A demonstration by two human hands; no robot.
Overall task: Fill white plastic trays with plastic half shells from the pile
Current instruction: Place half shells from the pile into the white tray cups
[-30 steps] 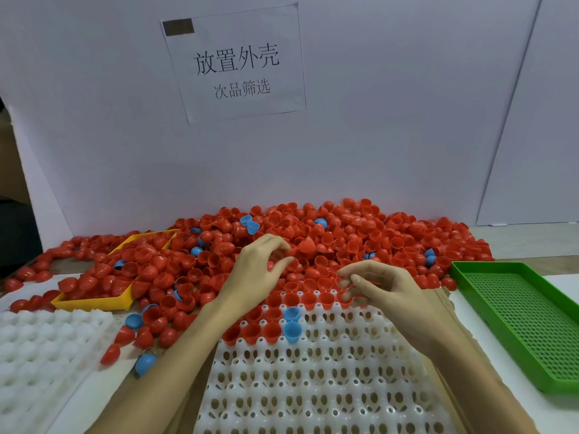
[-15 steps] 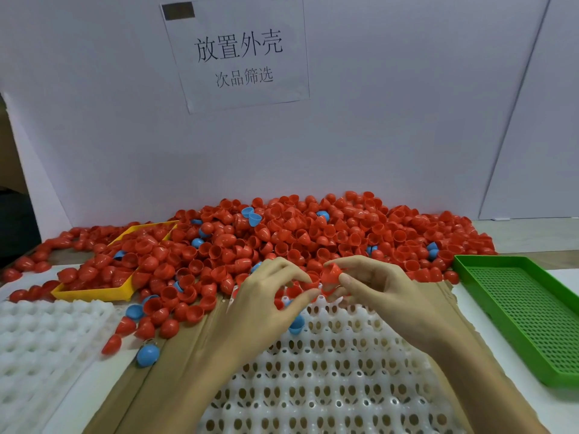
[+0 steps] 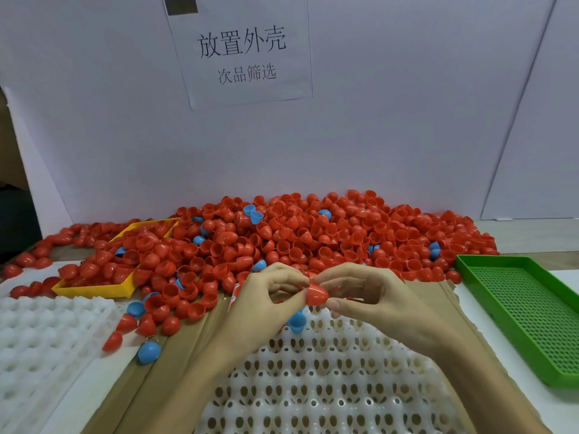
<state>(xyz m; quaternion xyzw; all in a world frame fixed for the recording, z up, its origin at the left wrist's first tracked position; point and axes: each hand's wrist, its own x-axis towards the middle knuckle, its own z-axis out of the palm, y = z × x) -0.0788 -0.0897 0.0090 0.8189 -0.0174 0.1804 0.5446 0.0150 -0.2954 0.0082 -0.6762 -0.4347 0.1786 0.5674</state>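
Observation:
A big pile of red half shells point(image 3: 313, 233), with a few blue ones mixed in, lies along the white back wall. In front of it a white plastic tray point(image 3: 329, 389) with rows of holes sits on brown cardboard. Both hands meet above the tray's far edge. My right hand point(image 3: 372, 305) pinches a red half shell point(image 3: 317, 294) between thumb and fingers. My left hand point(image 3: 266, 303) touches the same shell with its fingertips, fingers curled. A blue half shell point(image 3: 296, 321) sits in the tray just below the hands; the tray's far rows are hidden behind them.
A second white tray point(image 3: 40, 336) lies at the left. A yellow tray point(image 3: 94, 289) half buried in shells sits at the back left. A green perforated tray point(image 3: 532, 314) stands at the right. Loose red and blue shells point(image 3: 148, 352) lie scattered on the cardboard between the trays.
My left hand came back from the pile toward the right hand. Both hands rose off the tray and now hold one red shell between them.

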